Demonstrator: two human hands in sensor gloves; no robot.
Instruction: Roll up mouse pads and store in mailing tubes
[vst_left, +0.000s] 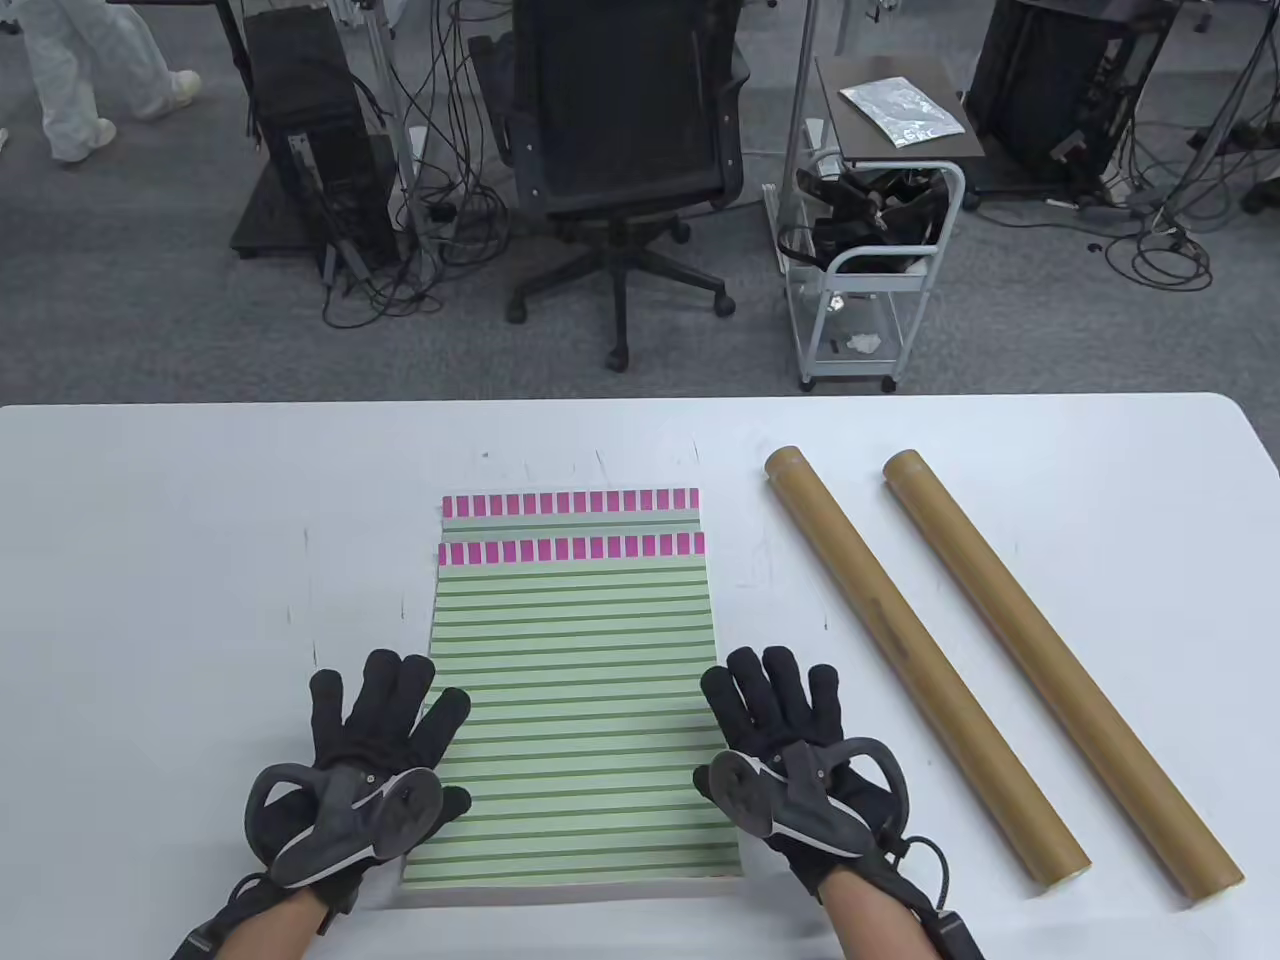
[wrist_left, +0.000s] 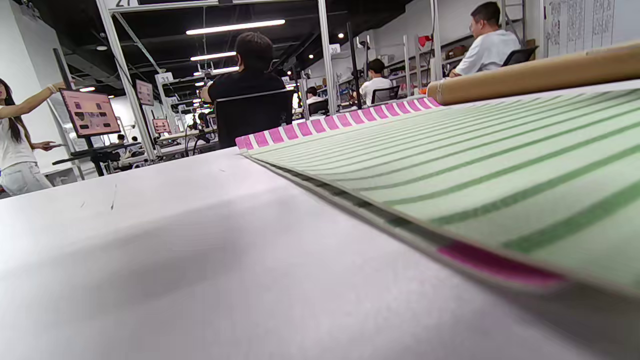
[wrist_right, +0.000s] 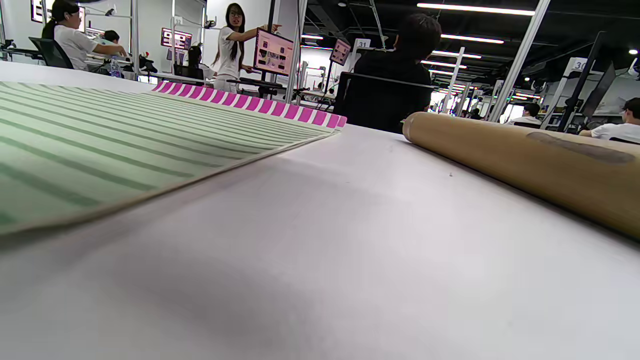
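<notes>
Two green-striped mouse pads lie stacked mid-table, top pad (vst_left: 575, 700) offset toward the near edge so the bottom pad's (vst_left: 570, 512) pink strip shows past its far end. Long axis of both runs near-to-far, away from the person. Left hand (vst_left: 375, 745) lies flat, fingers spread, at the top pad's left edge near the near corner, fingertips overlapping the edge. Right hand (vst_left: 790, 745) is also flat and spread, at the pad's right edge, touching or just beside it, can't tell which. Neither hand pinches anything. Wrist views show no fingers, only pad edge and table (vst_left: 200, 560). Two brown cardboard tubes (vst_left: 920, 660) (vst_left: 1060, 670) lie side by side on the right half of the table, angled from far-left to near-right, nearer the right hand. Rolling not started: likely next is lifting the near short edge, which sits between the wrists, and rolling away along the long axis.
</notes>
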